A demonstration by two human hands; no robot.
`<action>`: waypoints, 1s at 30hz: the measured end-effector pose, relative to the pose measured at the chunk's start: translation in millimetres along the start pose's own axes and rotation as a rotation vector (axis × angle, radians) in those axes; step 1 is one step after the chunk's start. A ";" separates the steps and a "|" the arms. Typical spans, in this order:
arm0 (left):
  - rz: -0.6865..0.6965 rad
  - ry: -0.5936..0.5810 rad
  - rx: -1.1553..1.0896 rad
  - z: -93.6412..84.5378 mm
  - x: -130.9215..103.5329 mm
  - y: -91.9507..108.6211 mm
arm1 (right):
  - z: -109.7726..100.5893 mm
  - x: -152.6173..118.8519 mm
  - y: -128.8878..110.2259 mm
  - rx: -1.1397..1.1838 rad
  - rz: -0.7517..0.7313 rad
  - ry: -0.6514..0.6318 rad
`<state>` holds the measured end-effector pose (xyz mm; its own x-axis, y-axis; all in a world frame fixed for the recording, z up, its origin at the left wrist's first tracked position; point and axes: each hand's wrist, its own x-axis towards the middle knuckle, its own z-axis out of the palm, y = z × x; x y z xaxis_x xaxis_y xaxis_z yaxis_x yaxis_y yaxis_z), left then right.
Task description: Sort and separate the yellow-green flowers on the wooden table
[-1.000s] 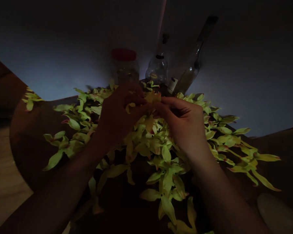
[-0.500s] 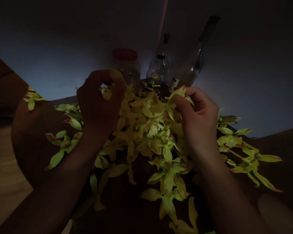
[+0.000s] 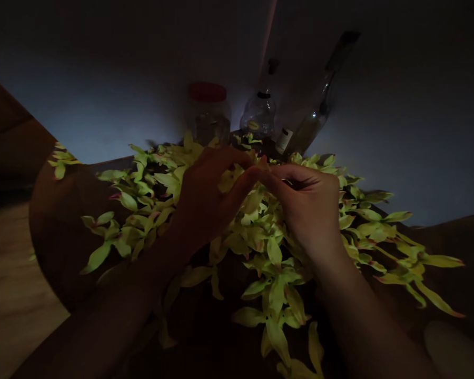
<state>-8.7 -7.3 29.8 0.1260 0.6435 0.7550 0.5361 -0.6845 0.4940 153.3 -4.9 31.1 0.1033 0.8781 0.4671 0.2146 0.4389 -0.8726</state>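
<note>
Yellow-green flowers [image 3: 276,295] with long pointed petals and some pinkish tips lie in a loose heap over the dark round table [image 3: 59,237]. My left hand [image 3: 209,195] and my right hand [image 3: 310,202] meet above the middle of the heap, fingertips touching. Both are closed in a pinch at the same spot. A small pinkish-orange petal tip [image 3: 264,162] sticks up between the fingertips; the rest of that flower is mostly hidden by my fingers. More flowers lie behind and below both hands.
Against the wall at the back stand a clear jar with a red lid [image 3: 207,92], a rounded glass bottle [image 3: 258,116] with a stopper, and a slim tilted bottle [image 3: 310,123]. A wooden floor [image 3: 16,273] shows at the left. The scene is dim.
My left hand has moved right and down from apart to meet my right hand. My right hand, with a flower in its pinch, has shifted slightly left and down.
</note>
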 end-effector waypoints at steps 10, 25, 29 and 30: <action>-0.150 -0.061 -0.162 -3.5 7.2 -3.4 | -1.2 -5.7 1.7 -0.191 -0.150 -0.070; -0.199 -0.070 -0.200 -7.7 8.8 -11.0 | -2.1 -7.1 -0.4 -0.259 -0.219 -0.098; -0.195 -0.057 -0.212 -8.0 8.6 -13.3 | -2.2 -6.3 -0.7 -0.270 -0.241 -0.101; -0.191 -0.052 -0.207 -7.9 8.8 -13.1 | -2.4 -6.1 -0.7 -0.267 -0.239 -0.098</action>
<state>-21.2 4.7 33.4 0.0841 0.7806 0.6193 0.3732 -0.6010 0.7068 154.8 -10.9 29.1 -0.0707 0.7763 0.6264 0.4682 0.5803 -0.6664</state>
